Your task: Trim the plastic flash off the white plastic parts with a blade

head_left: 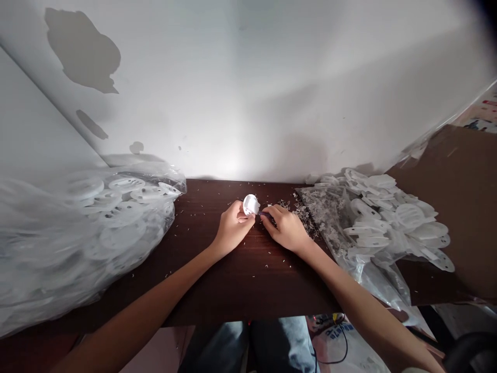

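Observation:
My left hand point(235, 224) grips a small round white plastic part point(250, 203) by its edge, above the middle of the dark table. In my right hand point(285, 226) is a thin dark tool point(264, 213), pinched between thumb and fingers. Its tip meets the lower right edge of the white part. What kind of tool it is, I cannot tell, as the fingers hide most of it. The two hands are close together, with the part between them.
A clear plastic bag point(128, 228) full of white plastic parts fills the left side. On the right lie a heap of similar white parts point(411, 217) and many small white scraps point(322, 204). A brown cardboard box point(454, 191) stands far right. A white wall point(248, 103) closes the back.

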The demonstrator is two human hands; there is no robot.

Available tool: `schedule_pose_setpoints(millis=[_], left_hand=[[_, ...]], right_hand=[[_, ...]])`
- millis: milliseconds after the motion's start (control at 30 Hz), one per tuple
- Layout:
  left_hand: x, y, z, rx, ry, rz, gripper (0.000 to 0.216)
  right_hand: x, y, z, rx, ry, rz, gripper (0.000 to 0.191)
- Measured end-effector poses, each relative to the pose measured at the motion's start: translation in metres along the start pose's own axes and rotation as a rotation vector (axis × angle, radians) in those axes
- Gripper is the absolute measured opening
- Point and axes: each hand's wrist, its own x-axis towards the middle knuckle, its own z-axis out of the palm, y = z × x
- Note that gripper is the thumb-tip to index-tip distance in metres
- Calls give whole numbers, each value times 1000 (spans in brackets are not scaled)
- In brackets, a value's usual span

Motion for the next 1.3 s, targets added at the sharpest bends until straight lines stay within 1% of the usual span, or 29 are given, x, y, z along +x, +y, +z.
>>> schedule_pose_setpoints(millis=[67, 133, 333, 500, 633, 833, 1067, 1133, 1200, 1300], left_hand=[[-4, 1, 2, 56, 16, 64, 19], [-5, 0, 3, 75, 13, 97, 20], [-3, -6, 4, 82, 15, 116, 13], [-3, -6, 4, 135, 29, 132, 11], [-3, -8, 3, 167, 14, 143, 9], [-4, -8, 2, 92, -21, 122, 10], [-5, -9, 2, 182, -54, 197, 11], [-5, -8, 2, 153, -62, 170, 11], [-3, -6, 2, 74, -58, 108, 13], [0, -1, 1, -73, -67, 2, 21]], right_hand=[[-1, -1, 1, -51, -4, 2, 24], [-1, -1, 2, -80, -4, -4, 25], [-2, 2, 4, -154, 6, -39, 29], [-3, 1, 6, -197, 36, -54, 30], [-4, 1, 9, -208, 52, -76, 32], [-6, 2, 9, -215, 25, -113, 33], [-8, -2, 11, -285, -16, -122, 33], [-7, -3, 10, -280, -16, -116, 34], [-5, -4, 7, -242, 2, -114, 33], [-1, -4, -3, -81, 70, -65, 30]])
